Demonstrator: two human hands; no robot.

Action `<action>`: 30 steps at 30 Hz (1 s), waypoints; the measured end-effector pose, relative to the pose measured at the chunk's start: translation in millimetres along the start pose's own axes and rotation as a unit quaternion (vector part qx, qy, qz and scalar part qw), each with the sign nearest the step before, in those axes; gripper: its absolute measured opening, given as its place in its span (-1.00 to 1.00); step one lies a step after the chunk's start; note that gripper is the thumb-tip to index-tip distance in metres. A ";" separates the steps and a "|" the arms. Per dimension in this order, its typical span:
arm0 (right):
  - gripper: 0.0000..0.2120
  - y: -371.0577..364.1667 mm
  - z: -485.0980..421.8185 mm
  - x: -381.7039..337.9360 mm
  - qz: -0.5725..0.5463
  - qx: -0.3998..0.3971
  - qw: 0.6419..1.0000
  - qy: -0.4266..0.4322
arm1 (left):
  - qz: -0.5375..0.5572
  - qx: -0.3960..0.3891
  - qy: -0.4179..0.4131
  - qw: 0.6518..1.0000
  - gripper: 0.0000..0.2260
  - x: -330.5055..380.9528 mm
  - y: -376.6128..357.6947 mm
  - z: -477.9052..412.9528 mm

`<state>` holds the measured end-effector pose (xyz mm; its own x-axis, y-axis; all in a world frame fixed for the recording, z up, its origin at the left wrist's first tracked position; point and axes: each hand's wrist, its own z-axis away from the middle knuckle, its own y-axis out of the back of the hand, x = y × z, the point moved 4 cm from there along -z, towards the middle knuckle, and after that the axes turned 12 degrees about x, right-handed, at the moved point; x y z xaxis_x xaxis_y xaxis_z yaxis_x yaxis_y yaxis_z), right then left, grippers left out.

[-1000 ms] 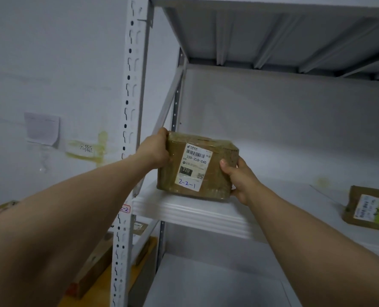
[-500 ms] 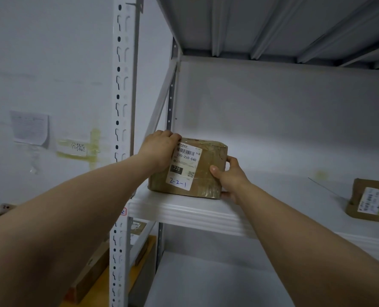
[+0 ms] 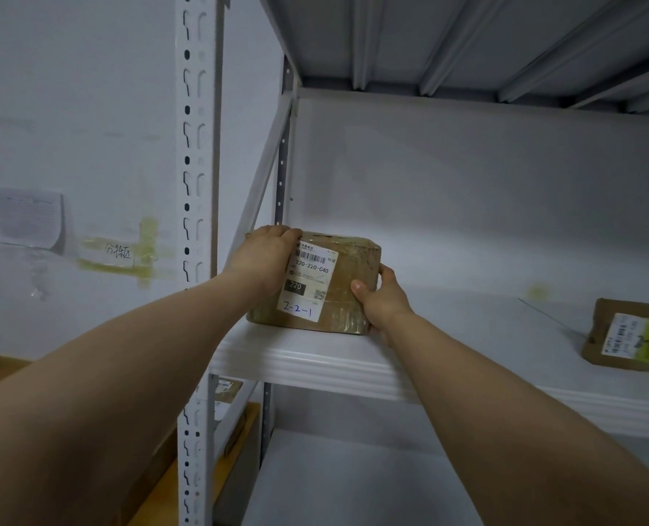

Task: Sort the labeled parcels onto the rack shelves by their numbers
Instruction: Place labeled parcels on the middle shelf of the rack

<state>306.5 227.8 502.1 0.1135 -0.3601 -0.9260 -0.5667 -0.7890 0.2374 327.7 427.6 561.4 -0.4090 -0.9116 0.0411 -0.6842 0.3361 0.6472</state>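
On the shelf point(image 3: 467, 336), the parcel point(image 3: 315, 282) sits clasped between left hand point(image 3: 268, 256) and right hand point(image 3: 385, 298).

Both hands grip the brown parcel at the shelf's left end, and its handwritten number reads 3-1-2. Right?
Not quite: the head view shows 2-2-1 handwritten on the label, not 3-1-2. The rest holds: the left hand and the right hand grip the brown parcel at the left end of the shelf.

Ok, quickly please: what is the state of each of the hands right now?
Left hand: holding the brown parcel, fingers curled over its top left edge.
Right hand: holding the same parcel at its right side.
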 end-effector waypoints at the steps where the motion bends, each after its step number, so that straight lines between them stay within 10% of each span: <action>1: -0.42 0.0 0.4 -0.5 0.005 -0.001 1.000 -0.001 | -0.002 -0.005 0.000 1.000 -0.37 -0.3 -1.1 -0.4; 14: -0.34 2.5 6.4 3.2 0.051 -0.011 0.998 -0.030 | -0.078 0.013 -0.035 0.996 -0.13 39.2 2.7 11.1; 17: -0.33 20.5 8.7 7.8 0.105 0.005 0.993 -0.048 | -0.027 0.056 -0.137 0.989 -0.31 71.3 4.3 18.3; 22: -0.86 70.5 18.4 29.9 0.091 0.005 0.988 -0.123 | 0.100 0.085 -0.241 0.962 -0.82 143.9 -9.5 38.5; 30: -0.76 209.0 64.1 83.2 0.108 0.030 0.981 -0.162 | 0.124 -0.040 -0.262 0.956 -0.73 268.1 -37.5 88.7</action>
<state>145.1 64.8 455.8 -0.2728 -0.3307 -0.9034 -0.5976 -0.6777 0.4286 190.2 191.6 480.7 -0.8134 -0.5555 -0.1726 -0.4871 0.4884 0.7240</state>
